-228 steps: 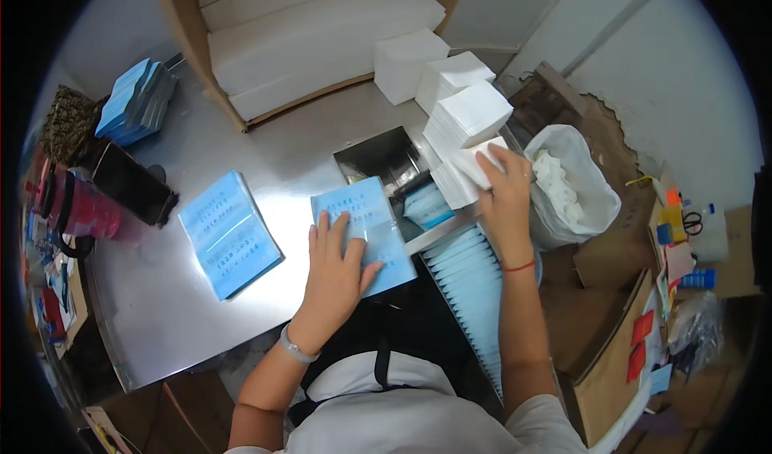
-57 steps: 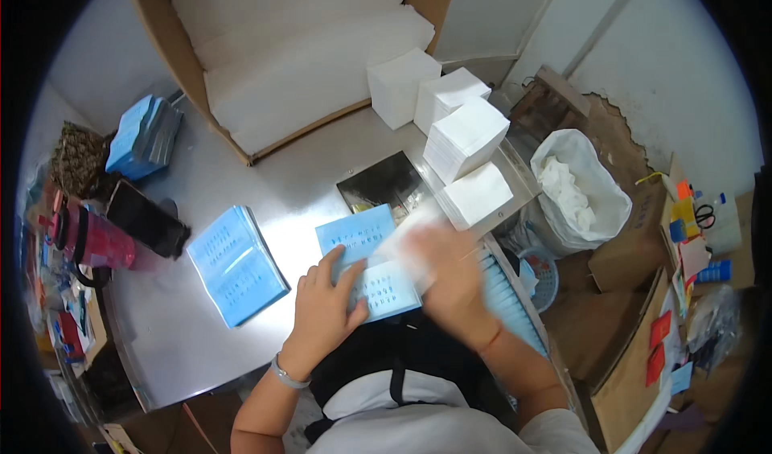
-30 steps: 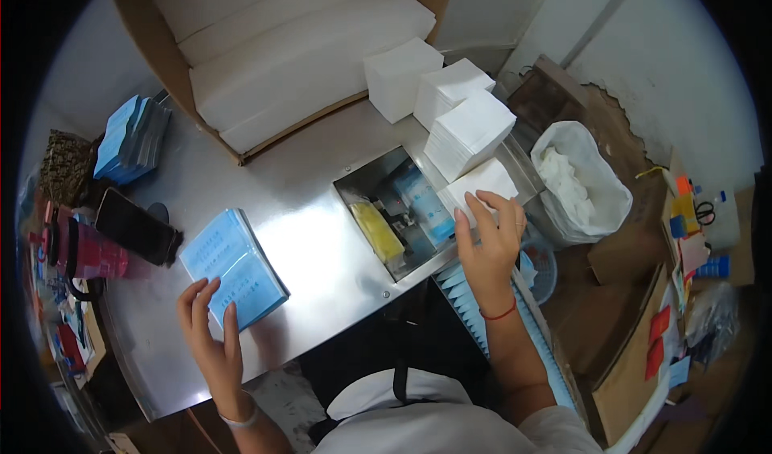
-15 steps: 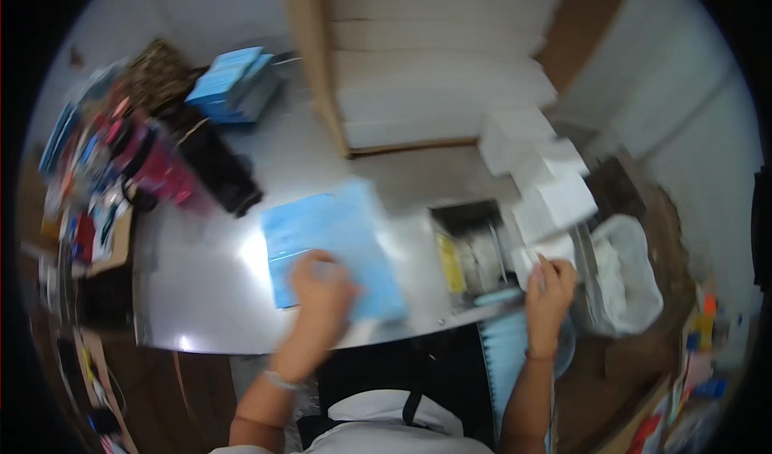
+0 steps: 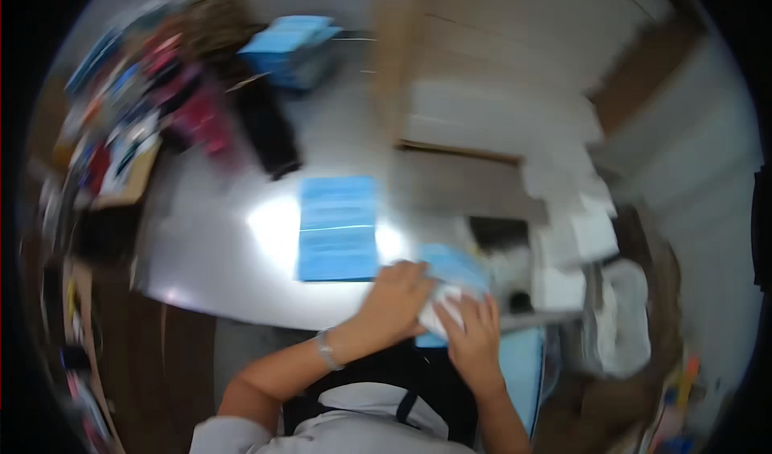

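At the table's front edge, between the two hands: a small white paper pad (image 5: 441, 313), tilted and smeared by motion. Beneath and beyond the pad, a light-blue sheet (image 5: 452, 262), with a bit of blue also visible below the pad.

On the pad's left, the left hand (image 5: 396, 297), fingers bent and close together over the blue sheet; too blurred to tell any grip. Around the left wrist, a pale bracelet (image 5: 326, 349). On the right, the right hand (image 5: 473, 329), partly open, fingers curved, fingertips at the pad; impossible to tell hold from mere contact.

Just left of the hands, flat on the shiny metal table (image 5: 201, 253), a neat stack of blue sheets (image 5: 338, 229). Right of the hands, a dark rectangular opening (image 5: 498, 233) in the tabletop, with white paper stacks (image 5: 560, 289) beside it. Farther right, a bin with a white liner (image 5: 635, 325).

Toward the back, a cardboard box (image 5: 394, 68) full of white paper (image 5: 498, 108). Back left, a blue pile (image 5: 289, 45), a black slab-shaped object (image 5: 265, 128) and a pink bottle (image 5: 201, 124).
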The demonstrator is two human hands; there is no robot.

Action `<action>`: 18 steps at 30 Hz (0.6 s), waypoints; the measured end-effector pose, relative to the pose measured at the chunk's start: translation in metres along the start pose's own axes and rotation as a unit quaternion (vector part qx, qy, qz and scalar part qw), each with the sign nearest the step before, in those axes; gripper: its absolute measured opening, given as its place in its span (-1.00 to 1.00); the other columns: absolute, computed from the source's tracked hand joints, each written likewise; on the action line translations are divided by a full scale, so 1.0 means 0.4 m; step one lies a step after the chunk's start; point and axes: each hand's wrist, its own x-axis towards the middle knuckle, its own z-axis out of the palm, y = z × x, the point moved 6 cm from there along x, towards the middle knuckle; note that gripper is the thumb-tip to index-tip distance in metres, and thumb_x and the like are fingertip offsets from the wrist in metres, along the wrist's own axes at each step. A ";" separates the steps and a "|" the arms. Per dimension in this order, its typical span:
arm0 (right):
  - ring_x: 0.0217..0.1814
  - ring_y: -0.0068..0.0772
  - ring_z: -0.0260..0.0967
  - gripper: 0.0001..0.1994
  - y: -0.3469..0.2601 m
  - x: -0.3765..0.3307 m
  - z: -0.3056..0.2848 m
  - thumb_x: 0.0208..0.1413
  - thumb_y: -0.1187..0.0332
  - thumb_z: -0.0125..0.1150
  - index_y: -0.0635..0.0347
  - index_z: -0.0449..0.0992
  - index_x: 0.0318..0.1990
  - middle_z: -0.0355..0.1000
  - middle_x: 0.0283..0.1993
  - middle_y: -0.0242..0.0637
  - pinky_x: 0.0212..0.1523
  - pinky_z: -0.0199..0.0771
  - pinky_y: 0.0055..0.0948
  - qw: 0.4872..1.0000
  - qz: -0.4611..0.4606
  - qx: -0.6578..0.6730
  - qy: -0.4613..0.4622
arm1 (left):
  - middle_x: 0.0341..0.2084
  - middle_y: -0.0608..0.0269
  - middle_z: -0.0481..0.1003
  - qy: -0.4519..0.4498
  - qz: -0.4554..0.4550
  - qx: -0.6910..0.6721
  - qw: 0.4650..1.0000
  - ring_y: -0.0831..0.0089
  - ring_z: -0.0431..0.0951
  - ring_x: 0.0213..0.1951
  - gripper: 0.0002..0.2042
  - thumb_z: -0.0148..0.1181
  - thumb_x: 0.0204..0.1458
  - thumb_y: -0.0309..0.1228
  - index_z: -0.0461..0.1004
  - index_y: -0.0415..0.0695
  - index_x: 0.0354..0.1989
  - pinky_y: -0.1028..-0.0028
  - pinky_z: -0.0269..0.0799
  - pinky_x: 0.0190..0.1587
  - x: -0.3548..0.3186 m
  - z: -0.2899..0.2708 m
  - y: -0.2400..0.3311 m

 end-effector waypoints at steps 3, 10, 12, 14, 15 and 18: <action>0.13 -0.03 0.33 -0.65 0.040 0.058 0.073 0.05 0.42 0.12 0.15 0.52 0.03 0.37 -0.03 -0.09 0.30 -0.06 0.37 0.999 0.041 -0.029 0.018 | 0.17 -0.12 0.25 0.058 -0.036 0.022 0.997 -0.17 0.23 0.20 -0.51 0.47 -0.31 -0.36 0.39 -0.14 -0.16 -0.09 0.14 0.13 -0.025 -0.005 0.001; 0.11 -0.02 0.32 -0.73 0.076 0.050 0.042 0.08 0.40 0.12 0.17 0.56 -0.05 0.38 -0.09 -0.10 0.31 -0.19 0.54 0.999 -0.001 -0.015 0.033 | 0.32 -0.21 0.10 0.011 -0.015 0.034 0.999 -0.32 0.00 0.38 -0.35 0.43 -0.23 -0.37 0.30 -0.21 0.10 -0.27 -0.07 0.27 0.011 0.017 0.032; 0.10 -0.02 0.32 -0.74 0.057 0.062 0.042 0.06 0.40 0.13 0.15 0.57 -0.07 0.37 -0.11 -0.09 0.31 -0.19 0.55 0.999 0.018 -0.033 0.016 | 0.34 -0.23 0.07 0.014 -0.015 0.044 0.999 -0.33 -0.03 0.39 -0.22 0.43 -0.24 -0.35 0.19 -0.28 0.22 -0.29 -0.08 0.27 0.002 0.023 0.030; 0.05 -0.03 0.34 -0.73 0.047 0.085 0.063 0.02 0.43 0.14 0.20 0.57 -0.09 0.37 -0.16 -0.07 0.32 -0.17 0.54 0.996 0.056 -0.069 -0.019 | 0.39 -0.28 -0.02 0.021 -0.002 0.068 0.997 -0.36 -0.08 0.40 0.05 0.43 -0.25 -0.29 -0.09 -0.33 0.43 -0.28 -0.08 0.28 -0.007 0.024 0.026; 0.05 -0.03 0.34 -0.73 0.038 0.099 0.061 0.02 0.43 0.14 0.20 0.57 -0.09 0.37 -0.16 -0.07 0.32 -0.17 0.54 0.996 0.052 -0.064 -0.014 | 0.39 -0.28 -0.02 0.021 -0.003 0.075 0.997 -0.36 -0.08 0.40 0.05 0.43 -0.25 -0.29 -0.09 -0.33 0.43 -0.28 -0.08 0.28 -0.012 0.025 0.022; 0.06 -0.02 0.34 -0.76 0.014 0.105 0.097 0.02 0.41 0.16 0.28 0.55 -0.16 0.38 -0.13 -0.06 0.33 -0.14 0.51 0.982 0.070 -0.107 -0.135 | 0.41 -0.29 -0.07 0.042 -0.019 0.018 0.999 -0.37 -0.11 0.41 0.10 0.45 -0.26 -0.24 -0.15 -0.34 0.44 -0.24 -0.11 0.31 -0.029 0.011 0.009</action>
